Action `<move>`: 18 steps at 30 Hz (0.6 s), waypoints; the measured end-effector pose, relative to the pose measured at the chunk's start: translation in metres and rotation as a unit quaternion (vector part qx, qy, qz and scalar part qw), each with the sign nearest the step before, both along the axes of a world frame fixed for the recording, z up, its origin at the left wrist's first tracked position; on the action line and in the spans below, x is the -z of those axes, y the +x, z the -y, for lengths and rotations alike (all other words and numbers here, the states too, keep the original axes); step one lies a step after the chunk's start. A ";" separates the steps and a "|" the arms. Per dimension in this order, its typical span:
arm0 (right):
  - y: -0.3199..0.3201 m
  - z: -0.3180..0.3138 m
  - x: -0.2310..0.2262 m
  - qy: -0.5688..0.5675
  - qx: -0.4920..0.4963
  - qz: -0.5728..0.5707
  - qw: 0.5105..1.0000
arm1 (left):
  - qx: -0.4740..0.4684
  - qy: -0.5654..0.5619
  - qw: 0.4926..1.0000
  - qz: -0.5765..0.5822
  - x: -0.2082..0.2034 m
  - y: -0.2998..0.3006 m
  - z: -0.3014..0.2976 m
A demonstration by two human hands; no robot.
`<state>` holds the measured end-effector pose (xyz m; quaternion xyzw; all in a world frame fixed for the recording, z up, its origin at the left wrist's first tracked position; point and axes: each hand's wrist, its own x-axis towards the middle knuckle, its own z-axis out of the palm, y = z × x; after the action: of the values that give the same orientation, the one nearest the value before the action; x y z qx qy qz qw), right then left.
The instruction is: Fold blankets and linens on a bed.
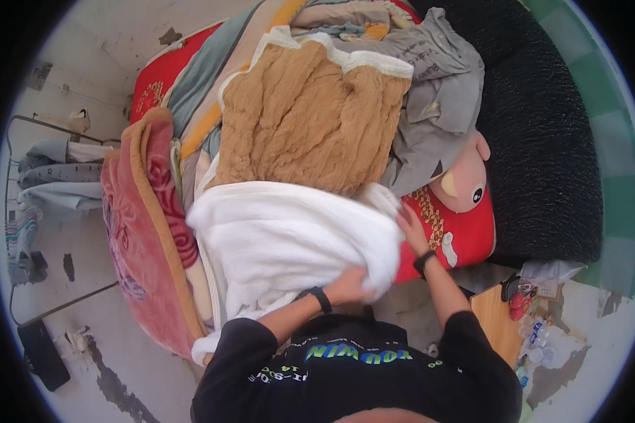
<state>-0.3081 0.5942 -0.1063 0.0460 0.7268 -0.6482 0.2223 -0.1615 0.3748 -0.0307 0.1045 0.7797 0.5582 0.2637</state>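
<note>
A white, soft-looking blanket (282,222) lies in loose folds at the near edge of the bed and hangs down in front of me. My left hand (349,285) grips its near right part, the fingers partly buried in a fold. Beside the blanket's right edge is my right hand (413,229), fingers stretched out and slightly blurred, close to a bunched corner. Beyond the white part spreads a crinkled brown cloth (310,116) with a white border; whether the two are one piece I cannot tell.
A pink patterned thick blanket (144,233) drapes over the bed's left side. Grey clothing (441,99), a pink plush toy (462,176) and a red bed cover (476,236) are at the right, by a black textured surface (536,141). A clothes rack (60,134) stands left.
</note>
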 end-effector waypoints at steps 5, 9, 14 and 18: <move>-0.025 0.081 0.012 0.208 -0.344 0.069 0.913 | 0.089 -0.023 0.994 0.066 -0.008 0.056 0.014; 0.041 0.073 0.092 0.295 -0.429 0.038 0.853 | -0.213 -0.072 0.971 0.076 0.006 0.050 0.099; 0.078 0.052 0.081 0.273 -0.351 0.160 0.882 | -0.465 -0.509 0.697 -0.194 0.010 0.014 0.245; 0.035 0.049 -0.005 -0.039 -0.162 0.227 0.960 | -0.555 -0.352 0.753 0.007 0.063 0.028 0.324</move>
<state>-0.2735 0.5451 -0.1010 0.0653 0.6294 -0.6037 0.4850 -0.1337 0.0505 -0.0937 -0.4508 0.8403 0.2930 -0.0692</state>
